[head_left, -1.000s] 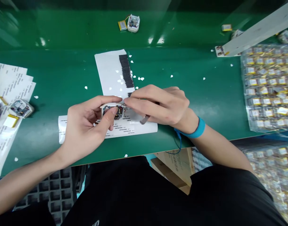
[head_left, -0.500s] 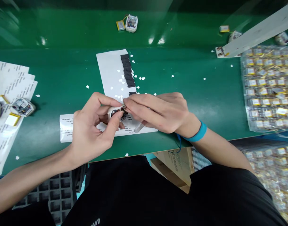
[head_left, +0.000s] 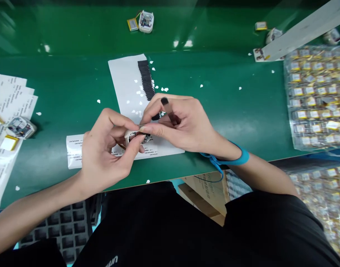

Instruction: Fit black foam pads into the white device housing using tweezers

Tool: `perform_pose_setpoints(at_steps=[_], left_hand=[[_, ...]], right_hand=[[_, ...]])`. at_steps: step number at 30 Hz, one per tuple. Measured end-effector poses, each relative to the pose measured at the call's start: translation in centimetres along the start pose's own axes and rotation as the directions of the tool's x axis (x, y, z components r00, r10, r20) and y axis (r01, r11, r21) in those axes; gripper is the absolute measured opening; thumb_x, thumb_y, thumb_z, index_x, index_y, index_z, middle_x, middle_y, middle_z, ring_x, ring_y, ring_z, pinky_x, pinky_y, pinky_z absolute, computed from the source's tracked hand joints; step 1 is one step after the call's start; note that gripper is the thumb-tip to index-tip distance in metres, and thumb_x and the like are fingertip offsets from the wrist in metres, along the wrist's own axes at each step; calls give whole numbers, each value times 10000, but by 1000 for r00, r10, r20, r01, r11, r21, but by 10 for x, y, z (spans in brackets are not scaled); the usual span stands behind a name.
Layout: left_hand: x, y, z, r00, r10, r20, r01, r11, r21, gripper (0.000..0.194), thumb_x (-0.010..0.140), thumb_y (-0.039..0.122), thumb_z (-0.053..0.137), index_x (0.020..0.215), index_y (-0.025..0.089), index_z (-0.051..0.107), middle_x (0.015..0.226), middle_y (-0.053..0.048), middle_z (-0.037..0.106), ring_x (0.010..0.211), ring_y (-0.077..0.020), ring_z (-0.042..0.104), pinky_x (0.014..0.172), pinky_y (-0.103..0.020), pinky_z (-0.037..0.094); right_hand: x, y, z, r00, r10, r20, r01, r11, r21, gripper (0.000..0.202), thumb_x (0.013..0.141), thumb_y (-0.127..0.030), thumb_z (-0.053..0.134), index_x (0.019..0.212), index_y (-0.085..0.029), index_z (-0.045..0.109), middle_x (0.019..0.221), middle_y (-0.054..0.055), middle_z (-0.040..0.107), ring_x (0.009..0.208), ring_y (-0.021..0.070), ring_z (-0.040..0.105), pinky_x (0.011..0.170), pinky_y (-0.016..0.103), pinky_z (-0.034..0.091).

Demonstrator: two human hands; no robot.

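Between its thumb and fingers, my left hand (head_left: 110, 142) holds a small white device housing (head_left: 128, 137) with circuitry showing inside. The fingers cover much of it. My right hand (head_left: 178, 120) is closed, its thumb and index fingertips pinched at the housing's upper right edge. Whether a small part sits in that pinch is hidden. Tucked in the same hand is a slim flat tool, seemingly tweezers (head_left: 168, 108), its dark end pointing up and away. Below the hands lies a printed label sheet (head_left: 75, 152); beyond them is a white sheet (head_left: 122, 78) with a row of black strips (head_left: 146, 78).
Another open housing (head_left: 146, 21) wired to a battery (head_left: 132, 25) lies at the back. Label sheets (head_left: 16, 100) with a further housing (head_left: 21, 127) are at left. A clear tray (head_left: 290, 129) of batteried units and a slanting white bar (head_left: 303, 31) stand right. White dots are scattered about.
My right hand has turned over, palm side now showing, with the tweezers swung from pointing toward me to pointing away. My left hand keeps hold of the housing. The view shifted slightly.
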State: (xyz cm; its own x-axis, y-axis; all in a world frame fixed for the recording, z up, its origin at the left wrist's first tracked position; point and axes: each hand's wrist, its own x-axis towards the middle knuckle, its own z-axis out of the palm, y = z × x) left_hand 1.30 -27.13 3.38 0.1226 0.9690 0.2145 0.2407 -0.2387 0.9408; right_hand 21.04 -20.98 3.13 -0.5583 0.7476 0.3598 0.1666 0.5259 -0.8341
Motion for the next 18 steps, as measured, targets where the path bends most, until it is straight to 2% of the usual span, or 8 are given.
perform_pose_setpoints(at_steps=[3, 6, 8, 11, 13, 15, 17, 18], left_hand=[[1, 2, -1, 999, -14, 31, 15, 1000, -24, 262, 932, 61, 717, 1053, 254, 588, 704, 84, 729, 602, -134, 744, 522, -257, 577], [-1, 8, -10, 995, 7, 98, -13, 998, 63, 210, 983, 151, 730, 1137, 269, 648, 821, 59, 801, 674, -146, 773, 530, -268, 576], [-2, 12, -17, 981, 74, 181, -106, 979, 175, 169, 990, 221, 752, 1140, 282, 702, 867, 54, 816, 610, -126, 735, 464, -264, 517], [-1, 14, -22, 944, 129, 303, -222, 928, 298, 66, 999, 247, 726, 1057, 277, 734, 719, 73, 749, 418, -79, 535, 393, -271, 408], [1, 10, -20, 940, 76, 334, -202, 911, 361, 55, 1007, 226, 675, 1019, 264, 712, 632, 82, 678, 391, -81, 467, 408, -278, 396], [3, 4, -15, 941, 7, 339, -156, 896, 415, 64, 1001, 228, 636, 1004, 257, 694, 597, 78, 633, 410, -101, 484, 441, -294, 408], [3, -2, -11, 947, -42, 319, -114, 883, 455, 74, 999, 246, 606, 1004, 254, 680, 574, 74, 598, 420, -124, 492, 460, -314, 409], [2, -5, -10, 949, -55, 310, -102, 878, 468, 72, 1002, 259, 602, 1006, 253, 673, 574, 72, 597, 425, -133, 504, 465, -319, 412]], right_hand=[[0, -2, -1, 997, 67, -37, -66, 998, 19, 292, 1004, -453, 747, 874, -191, 728, 859, 0, 696, 667, 85, 568, 480, 224, 387], [4, -3, -9, 1000, 5, -28, -3, 995, 95, 366, 1059, -497, 645, 833, -230, 755, 828, -6, 746, 731, 110, 662, 588, 251, 518], [7, -2, -19, 999, -29, 40, 21, 984, 178, 478, 1108, -547, 511, 836, -259, 778, 848, -21, 785, 762, 97, 711, 691, 242, 578], [13, 2, -37, 990, 71, 123, -87, 988, 130, 570, 1111, -593, 424, 830, -277, 806, 856, -27, 799, 724, 74, 714, 656, 190, 576], [17, 7, -45, 966, 137, 217, -145, 989, 20, 585, 1097, -585, 427, 797, -264, 813, 714, -16, 770, 649, 58, 704, 606, 144, 555], [20, 14, -51, 921, 174, 349, -172, 984, -37, 559, 1082, -546, 437, 812, -242, 820, 635, -22, 753, 612, 46, 716, 602, 97, 549], [21, 20, -53, 875, 169, 454, -176, 984, -28, 523, 1068, -517, 458, 836, -224, 824, 681, -35, 783, 640, 41, 744, 641, 71, 561], [21, 23, -53, 867, 158, 472, -173, 985, -11, 511, 1066, -510, 475, 835, -217, 824, 721, -38, 800, 664, 41, 755, 660, 67, 568]])
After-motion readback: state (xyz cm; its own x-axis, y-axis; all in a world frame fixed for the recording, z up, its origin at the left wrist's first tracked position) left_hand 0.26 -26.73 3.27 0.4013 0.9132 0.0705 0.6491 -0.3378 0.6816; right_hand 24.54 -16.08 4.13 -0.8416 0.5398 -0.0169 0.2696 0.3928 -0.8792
